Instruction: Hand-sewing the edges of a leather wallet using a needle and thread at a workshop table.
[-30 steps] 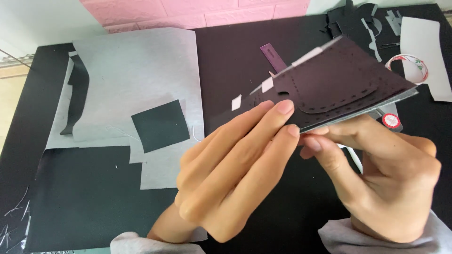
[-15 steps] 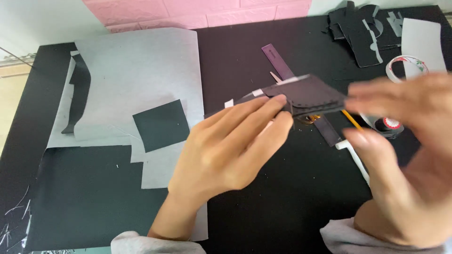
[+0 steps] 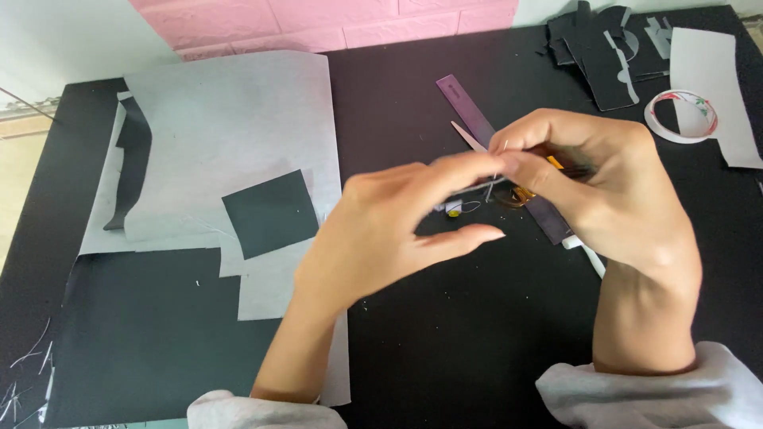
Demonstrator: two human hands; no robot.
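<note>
Right hand (image 3: 612, 191) pinched on a fine needle (image 3: 504, 148), left hand (image 3: 397, 226) fingers apart, above purple ruler (image 3: 465, 107) on black bench (image 3: 477, 349).

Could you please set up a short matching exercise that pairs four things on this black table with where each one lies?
Things:
1. purple ruler
2. roll of tape
3. dark square piece
4. pile of dark cut-outs

Places:
a. on the grey paper, left of the left hand
b. far right, beside a pale sheet
c. top right corner of the table
d. slanting under the right hand

Pairs: 1-d, 2-b, 3-a, 4-c
</note>
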